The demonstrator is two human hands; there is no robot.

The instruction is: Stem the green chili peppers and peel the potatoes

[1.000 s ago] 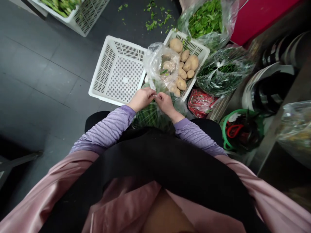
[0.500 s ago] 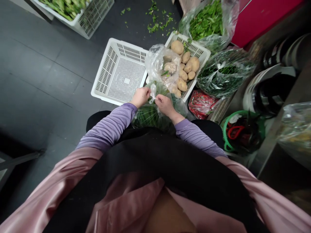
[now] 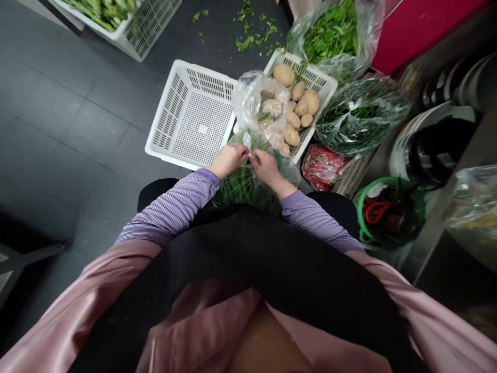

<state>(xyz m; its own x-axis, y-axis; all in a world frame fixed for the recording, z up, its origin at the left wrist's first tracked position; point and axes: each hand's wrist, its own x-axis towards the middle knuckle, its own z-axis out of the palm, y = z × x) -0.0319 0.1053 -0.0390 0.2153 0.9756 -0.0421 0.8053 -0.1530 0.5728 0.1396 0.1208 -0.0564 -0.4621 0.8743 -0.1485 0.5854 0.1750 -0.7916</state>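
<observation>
Between my knees lies a clear plastic bag [image 3: 240, 189] filled with long green leafy vegetables. My left hand [image 3: 230, 159] pinches the bag's gathered, twisted neck, its fingertips closed. Close against it, my right hand [image 3: 264, 167] grips the same neck between thumb and finger. A white tip of the bag's knot [image 3: 247, 140] sticks up just beyond my fingertips. Just past my hands, an open clear bag [image 3: 248, 96] holding pale pieces rests partly on a white basket [image 3: 325, 82] of potatoes [image 3: 292, 135].
An empty white crate [image 3: 165, 147] sits ahead on the left. To the right are a bag of greens [image 3: 363, 116], a bag of red chillies [image 3: 324, 166] and a green basket [image 3: 361, 207]. Bagged leaves [image 3: 332, 36] and a vegetable crate [image 3: 143, 36] stand farther off.
My left hand has moved slightly right and down, bringing its fingertips against my right hand's at the bag's neck. My right hand has barely moved.
</observation>
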